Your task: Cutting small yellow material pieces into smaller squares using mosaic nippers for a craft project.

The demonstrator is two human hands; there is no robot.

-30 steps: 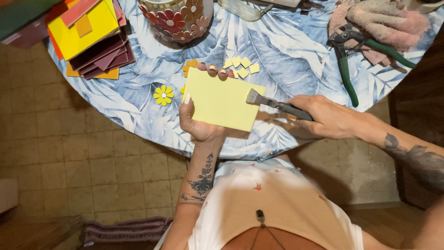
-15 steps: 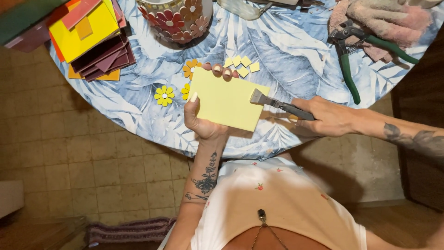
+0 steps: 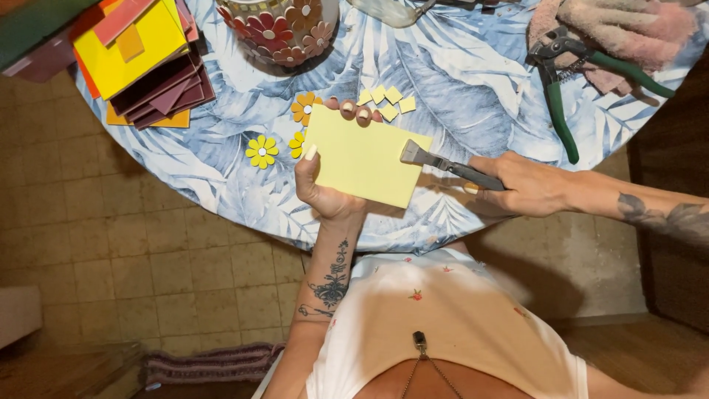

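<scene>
Over the table edge my left hand (image 3: pixel 325 193) now tilts its gripped pale yellow sheet (image 3: pixel 363 155) nearer the flat-headed tool (image 3: pixel 443 162) clenched in my right hand (image 3: pixel 528 185), so they touch.

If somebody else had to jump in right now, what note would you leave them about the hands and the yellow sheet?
Left hand: holds the pale yellow sheet up over the table edge, thumb on its left side, fingertips over the top.
Right hand: grips a cutting tool whose head meets the sheet's right edge.
On the leaf-print tablecloth: small yellow cut squares, yellow and orange flower pieces, a stack of coloured sheets, a flower-covered vase, green-handled pliers.
Done: some small squares already cut.
Left: most of the sheet is still whole.
</scene>
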